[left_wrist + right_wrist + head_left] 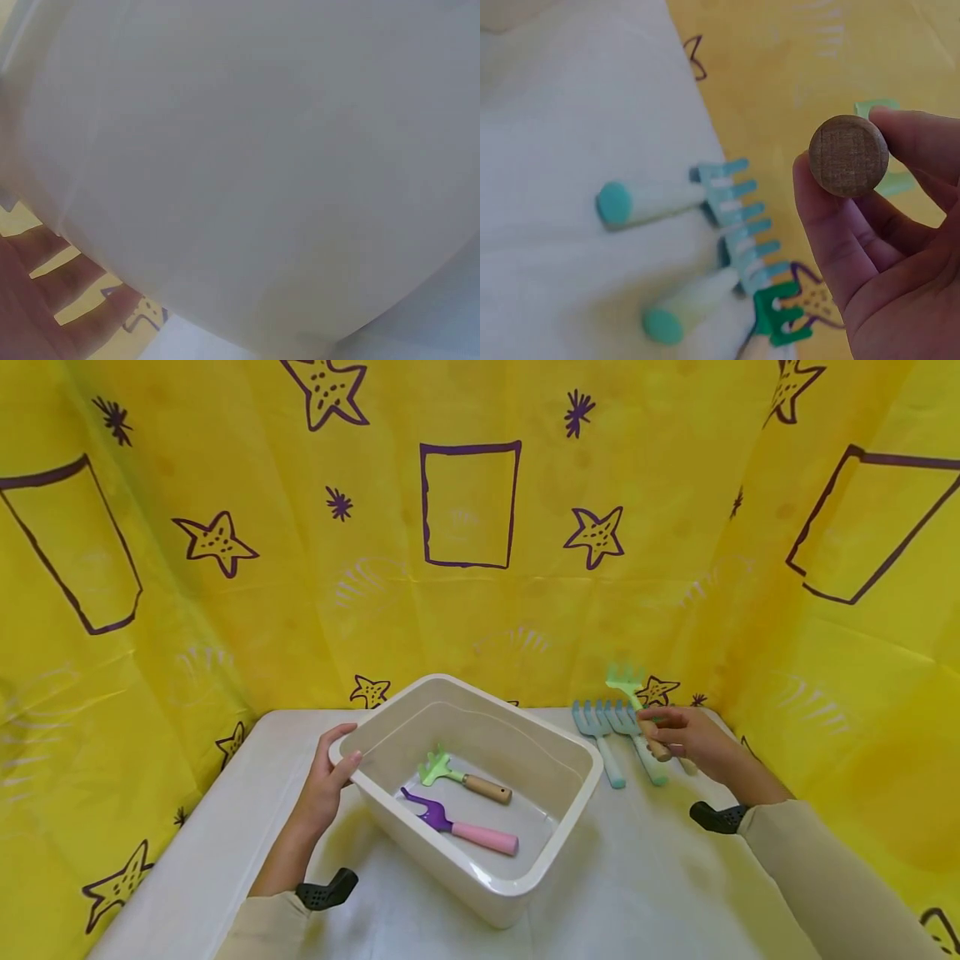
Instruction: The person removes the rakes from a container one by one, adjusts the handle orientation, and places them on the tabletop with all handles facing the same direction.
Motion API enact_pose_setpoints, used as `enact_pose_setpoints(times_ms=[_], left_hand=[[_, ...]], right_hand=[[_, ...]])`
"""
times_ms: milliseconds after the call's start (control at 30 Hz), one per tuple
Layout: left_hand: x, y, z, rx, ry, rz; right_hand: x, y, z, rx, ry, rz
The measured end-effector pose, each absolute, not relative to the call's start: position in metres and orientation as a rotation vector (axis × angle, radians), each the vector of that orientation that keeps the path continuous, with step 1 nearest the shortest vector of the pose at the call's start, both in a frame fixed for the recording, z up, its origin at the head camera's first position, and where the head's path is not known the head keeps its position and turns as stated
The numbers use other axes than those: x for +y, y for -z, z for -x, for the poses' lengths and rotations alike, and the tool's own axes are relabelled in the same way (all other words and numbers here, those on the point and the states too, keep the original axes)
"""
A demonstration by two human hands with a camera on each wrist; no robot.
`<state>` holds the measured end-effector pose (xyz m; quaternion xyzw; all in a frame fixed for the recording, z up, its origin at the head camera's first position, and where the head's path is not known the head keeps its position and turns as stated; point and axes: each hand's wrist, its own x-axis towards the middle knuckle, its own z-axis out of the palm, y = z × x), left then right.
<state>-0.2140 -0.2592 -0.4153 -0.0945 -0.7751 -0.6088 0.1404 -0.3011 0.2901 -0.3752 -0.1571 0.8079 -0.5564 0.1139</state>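
Observation:
My left hand [324, 785] grips the left corner of a cream plastic bin [442, 860], thumb over the rim and fingers outside. In the left wrist view the bin's wall [247, 150] fills most of the frame. Inside the bin lie a light green hand rake [487, 788] with a wooden handle and a purple hand fork [486, 838] with a pink handle. At the right, my right hand [697, 743] pinches the wooden handle of another light green hand rake [626, 683], held above the table with its tines pointing away. The right wrist view shows its handle end [849, 156].
Beneath the right hand, two pale blue hand rakes [611, 763] [648, 758] lie side by side on the white table [645, 877]. Beside them is a dark green rake [780, 313], partly hidden. Yellow patterned cloth [465, 627] hangs at the back and both sides.

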Motion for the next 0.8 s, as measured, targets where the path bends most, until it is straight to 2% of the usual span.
enact_pose_setpoints(times_ms=[467,800], left_hand=[[-0.259,0.416,0.215,-2.256,1.74,0.274],[-0.259,0.415,0.213,-2.264,1.735,0.258]], right_hand=[[0.34,0.422,0.298,2.315,1.747,0.214],[0.367,0.439,0.296,2.347,1.791,0.113]])
